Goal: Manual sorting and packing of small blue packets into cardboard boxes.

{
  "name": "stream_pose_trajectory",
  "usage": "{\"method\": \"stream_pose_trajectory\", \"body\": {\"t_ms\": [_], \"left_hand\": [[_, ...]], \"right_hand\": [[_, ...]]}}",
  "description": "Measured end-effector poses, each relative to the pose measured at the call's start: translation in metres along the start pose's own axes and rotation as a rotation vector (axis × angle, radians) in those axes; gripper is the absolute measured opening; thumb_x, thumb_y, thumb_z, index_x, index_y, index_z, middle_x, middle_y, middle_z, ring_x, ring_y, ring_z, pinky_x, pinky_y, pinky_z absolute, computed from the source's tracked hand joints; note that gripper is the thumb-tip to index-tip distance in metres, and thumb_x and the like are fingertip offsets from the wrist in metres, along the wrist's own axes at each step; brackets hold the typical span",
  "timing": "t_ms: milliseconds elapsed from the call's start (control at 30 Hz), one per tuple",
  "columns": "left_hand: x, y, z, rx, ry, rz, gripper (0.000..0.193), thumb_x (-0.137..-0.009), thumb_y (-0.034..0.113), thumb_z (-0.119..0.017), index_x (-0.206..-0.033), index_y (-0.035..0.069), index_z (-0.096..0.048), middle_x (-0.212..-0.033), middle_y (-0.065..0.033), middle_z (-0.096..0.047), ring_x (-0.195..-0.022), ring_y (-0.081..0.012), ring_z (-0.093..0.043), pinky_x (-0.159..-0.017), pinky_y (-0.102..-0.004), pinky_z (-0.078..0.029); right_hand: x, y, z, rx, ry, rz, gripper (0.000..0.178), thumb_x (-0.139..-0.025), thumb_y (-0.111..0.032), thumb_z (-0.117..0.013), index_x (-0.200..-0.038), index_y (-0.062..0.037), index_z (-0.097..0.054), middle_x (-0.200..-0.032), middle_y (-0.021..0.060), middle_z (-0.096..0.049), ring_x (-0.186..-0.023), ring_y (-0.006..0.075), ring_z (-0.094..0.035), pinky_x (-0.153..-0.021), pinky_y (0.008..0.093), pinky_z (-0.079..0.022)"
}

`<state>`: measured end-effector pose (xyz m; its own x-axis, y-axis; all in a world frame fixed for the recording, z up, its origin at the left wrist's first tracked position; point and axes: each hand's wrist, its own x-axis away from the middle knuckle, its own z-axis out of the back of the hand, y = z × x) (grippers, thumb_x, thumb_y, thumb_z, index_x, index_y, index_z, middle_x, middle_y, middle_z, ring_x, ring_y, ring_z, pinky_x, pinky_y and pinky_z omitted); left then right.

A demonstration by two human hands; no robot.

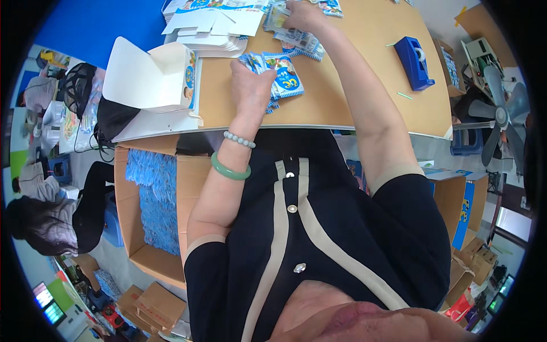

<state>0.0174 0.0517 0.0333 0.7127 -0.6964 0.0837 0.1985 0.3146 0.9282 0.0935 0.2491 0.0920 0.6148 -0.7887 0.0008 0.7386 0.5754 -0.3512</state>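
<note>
My left hand (250, 86), with a beaded bracelet and a green bangle on its wrist, is closed around a few small blue-and-white packets (284, 75) just above the table. Farther off, the fingers of my right hand (306, 16) are curled onto a loose heap of similar packets (307, 43), gripping at its upper side. A white carton (165, 74) with its lid raised stands to the left of my left hand. Behind it lies a stack of flattened white-and-blue cartons (213, 41).
A blue tape dispenser (413, 64) sits at the right of the tan table (364, 108). Below the table's left edge is a cardboard box (128, 216) of blue packets (156, 199). A person (51, 216) sits at far left; a fan (501, 117) stands at right.
</note>
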Motion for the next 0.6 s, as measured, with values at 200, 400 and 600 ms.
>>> {"method": "stream_pose_trajectory", "body": {"t_ms": [200,400,600], "left_hand": [[0.004,0.008,0.002,0.007,-0.019,0.008,0.064,-0.069,0.021,-0.077,-0.118,-0.005,-0.044,-0.108,-0.0229,-0.064,-0.1,-0.0361,-0.065,-0.088,-0.0424,-0.05],[-0.004,0.001,0.01,0.017,0.002,-0.007,0.069,-0.067,0.026,-0.079,-0.116,-0.007,-0.044,-0.108,-0.0259,-0.063,-0.1,-0.0385,-0.064,-0.089,-0.0423,-0.05],[0.015,0.016,0.014,-0.049,0.044,-0.032,0.074,-0.067,0.029,-0.079,-0.117,-0.01,-0.042,-0.106,-0.0276,-0.063,-0.099,-0.0399,-0.064,-0.088,-0.0426,-0.05]], "right_hand": [[0.018,0.048,-0.02,-0.442,0.44,0.381,0.035,-0.069,-0.016,-0.068,-0.099,0.0026,-0.064,-0.098,0.0211,-0.068,-0.095,0.036,-0.065,-0.082,0.044,-0.051],[0.105,-0.013,0.024,-0.705,0.178,-0.062,0.039,-0.07,-0.013,-0.065,-0.106,0.0014,-0.061,-0.105,0.0233,-0.065,-0.098,0.0352,-0.063,-0.084,0.0443,-0.05],[0.135,-0.014,-0.074,-0.243,0.496,0.024,0.039,-0.079,-0.017,-0.069,-0.112,-0.0002,-0.056,-0.103,0.0208,-0.066,-0.099,0.0363,-0.063,-0.083,0.0401,-0.051]]}}
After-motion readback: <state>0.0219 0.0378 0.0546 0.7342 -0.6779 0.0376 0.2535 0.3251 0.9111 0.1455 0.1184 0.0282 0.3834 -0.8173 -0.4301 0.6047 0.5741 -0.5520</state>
